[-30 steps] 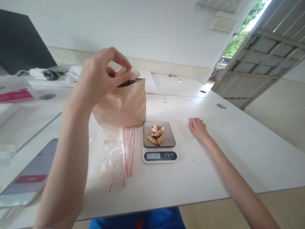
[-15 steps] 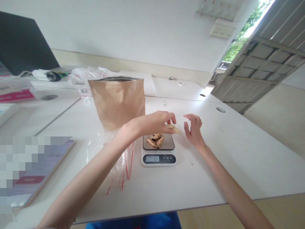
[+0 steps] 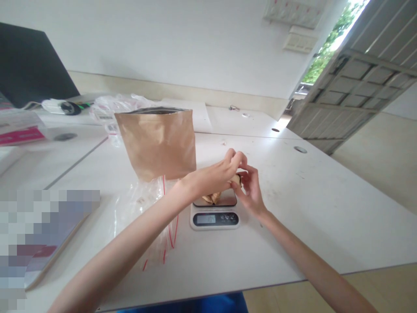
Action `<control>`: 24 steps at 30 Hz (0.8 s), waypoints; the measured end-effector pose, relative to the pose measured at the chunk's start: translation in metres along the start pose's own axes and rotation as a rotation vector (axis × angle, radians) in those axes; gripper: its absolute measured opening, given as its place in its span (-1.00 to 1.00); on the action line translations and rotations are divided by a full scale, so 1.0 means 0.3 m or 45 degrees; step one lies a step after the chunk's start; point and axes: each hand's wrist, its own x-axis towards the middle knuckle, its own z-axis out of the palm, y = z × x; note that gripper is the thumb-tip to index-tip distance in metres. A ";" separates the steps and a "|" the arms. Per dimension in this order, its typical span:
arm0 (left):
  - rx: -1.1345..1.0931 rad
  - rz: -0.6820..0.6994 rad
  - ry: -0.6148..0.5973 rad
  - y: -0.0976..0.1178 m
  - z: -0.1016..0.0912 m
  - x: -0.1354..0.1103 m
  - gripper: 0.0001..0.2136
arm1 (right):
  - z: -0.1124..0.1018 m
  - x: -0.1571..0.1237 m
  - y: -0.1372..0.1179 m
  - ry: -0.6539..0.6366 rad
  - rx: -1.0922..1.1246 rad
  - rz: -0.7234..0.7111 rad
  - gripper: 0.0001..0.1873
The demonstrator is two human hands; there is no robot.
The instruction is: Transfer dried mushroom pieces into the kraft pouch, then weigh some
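A small kitchen scale [image 3: 215, 217] sits mid-table with several tan dried slices [image 3: 211, 198] on its dark pan. Above the pan's right edge, my left hand [image 3: 217, 174] and my right hand [image 3: 249, 188] meet, both pinched on one tan slice [image 3: 236, 179] held between them. An open brown paper pouch [image 3: 158, 141] stands upright just left of the scale. Clear zip bags with red strips [image 3: 153, 217] lie flat in front of the pouch, under my left forearm.
A tablet-like device [image 3: 42, 237] lies at the left near the table's front edge. Crumpled clear plastic [image 3: 110, 108], a pink-labelled packet [image 3: 19, 132] and a dark screen [image 3: 31, 65] sit at the back left. A louvred door [image 3: 355, 82] stands to the right.
My left hand carried a slice from the pouch's mouth down to the scale. My right hand lifted off the table and came in to pinch the same slice.
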 end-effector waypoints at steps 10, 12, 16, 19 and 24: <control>-0.099 -0.399 0.348 -0.148 -0.180 -0.111 -0.71 | -0.001 0.010 0.061 -0.033 -0.394 0.261 -0.63; -0.052 -0.552 0.479 -0.165 -0.221 -0.134 -0.73 | 0.008 0.004 0.059 -0.075 -0.422 0.294 -0.62; -0.008 -0.778 0.605 -0.196 -0.270 -0.174 -0.73 | 0.013 0.000 0.045 -0.100 -0.282 0.391 -0.63; -0.012 -0.892 0.602 -0.225 -0.284 -0.200 -0.71 | 0.001 0.007 0.051 -0.033 -0.181 0.436 -0.64; -0.005 -0.973 0.575 -0.264 -0.290 -0.232 -0.71 | -0.021 0.021 0.094 0.118 -0.218 0.476 -0.67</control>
